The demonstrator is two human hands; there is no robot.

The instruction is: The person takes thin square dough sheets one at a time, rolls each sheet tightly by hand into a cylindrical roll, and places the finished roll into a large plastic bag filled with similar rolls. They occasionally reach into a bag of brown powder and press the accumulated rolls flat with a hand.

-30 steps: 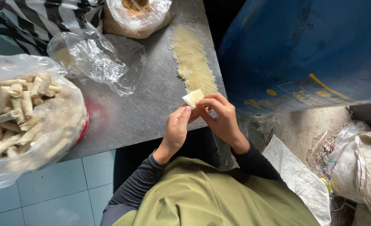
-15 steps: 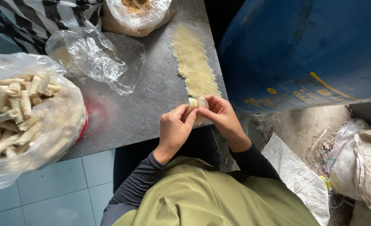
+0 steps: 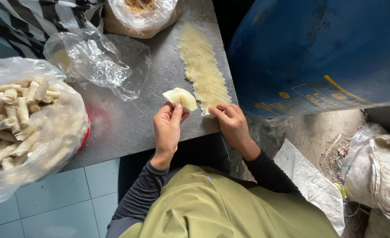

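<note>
Nearest the camera are the olive-green top and dark sleeves of the person, whose two hands reach onto the scratched metal surface (image 3: 124, 128). The left hand (image 3: 166, 130) has its thumb and fingers pinching a folded, pale dough wrapper (image 3: 180, 98), lifted just above the surface and directly beyond those fingertips. The right hand (image 3: 232, 125) lies just to the right of it, palm down, its fingers pressed together on the near end of a long row of overlapping wrapper sheets (image 3: 203, 68); whether they grip a single sheet cannot be told. That row runs away from the right fingers toward the far edge of the surface. To the left of the left fingers, well apart, a large clear plastic bag (image 3: 49, 145) hangs over the near left corner, filled with pale rolled pieces (image 3: 14, 119). Beyond the left fingers and to their left lies a crumpled, nearly empty clear bag (image 3: 98, 64). Farther off, beyond both hands, sits another plastic bag holding brownish filling (image 3: 142, 13), and a black-and-white striped cloth (image 3: 23, 22) lies at the far left. To the right of the right fingers stands a big blue drum (image 3: 314, 53), with white sacks (image 3: 384, 176) on the dirty ground beside it.
</note>
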